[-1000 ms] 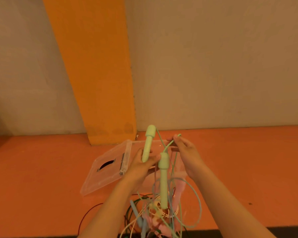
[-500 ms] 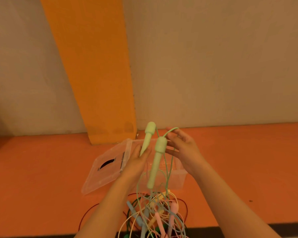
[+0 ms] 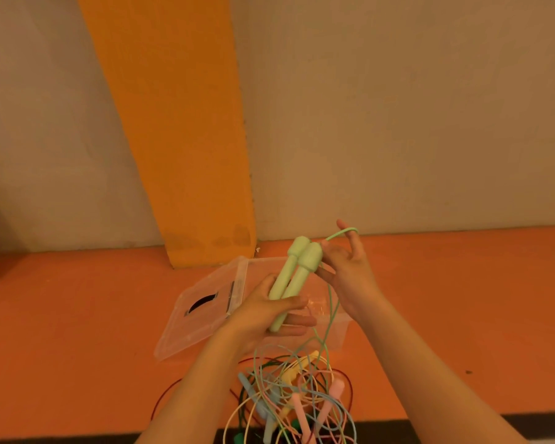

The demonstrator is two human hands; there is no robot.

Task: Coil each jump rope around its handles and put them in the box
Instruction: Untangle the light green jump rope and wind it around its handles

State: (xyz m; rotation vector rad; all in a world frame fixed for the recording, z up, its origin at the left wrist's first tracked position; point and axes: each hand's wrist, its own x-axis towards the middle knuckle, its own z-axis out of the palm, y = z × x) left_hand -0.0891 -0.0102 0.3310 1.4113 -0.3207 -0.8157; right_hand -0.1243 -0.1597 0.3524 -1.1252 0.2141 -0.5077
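Above the open clear box [image 3: 263, 267], the left hand [image 3: 266, 315] curls its fingers round two pale green handles [image 3: 297, 274] held side by side, while the right hand [image 3: 350, 277], fingers spread, seems to hook their light, floppy cord [image 3: 331, 302], best controlled from the stiff handles.

Wide open over bare orange floor [image 3: 77, 315] to far left and right. Blocked at centre by clear box [image 3: 340, 334], lid [image 3: 199, 331] lying open on its left, tangled jump ropes [image 3: 295, 395] just on the near side. Box mouth overhung by left hand [image 3: 263, 315] gripping green handles [image 3: 293, 277], right hand [image 3: 350, 274] beside. Walled off behind by pillar [image 3: 180, 155].
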